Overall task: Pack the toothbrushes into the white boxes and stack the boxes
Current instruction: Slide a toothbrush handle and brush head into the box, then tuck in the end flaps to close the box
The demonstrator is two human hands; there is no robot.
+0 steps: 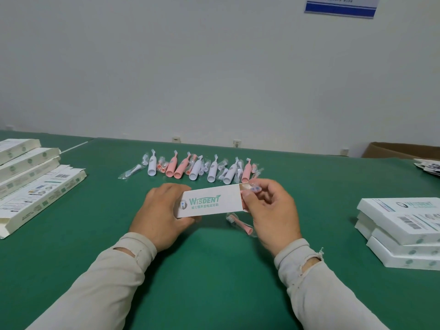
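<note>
Centrally, held box: a white box point(209, 203) printed "WISDENT" is lifted just above the green table point(214, 270), long side level, right end open.
Left hand: the left hand point(159, 214) grips the box's closed left end, fingers curled behind it.
Right hand: the right hand point(270, 211) pinches a clear-wrapped brush head point(252, 188) at the box's open end; how far in it sits cannot be told.
Below the box: a wrapped pink brush head point(240, 223) lies on the table, just under the right end.
Beyond the box: a row of pink and white toothbrushes point(197, 167) with bagged heads.
Left of the box: unfilled flat boxes point(35, 184), well apart.
Right of the box: stacked boxes point(402, 234), well apart.
Far right of the box: a cardboard carton point(400, 150) at the wall.
</note>
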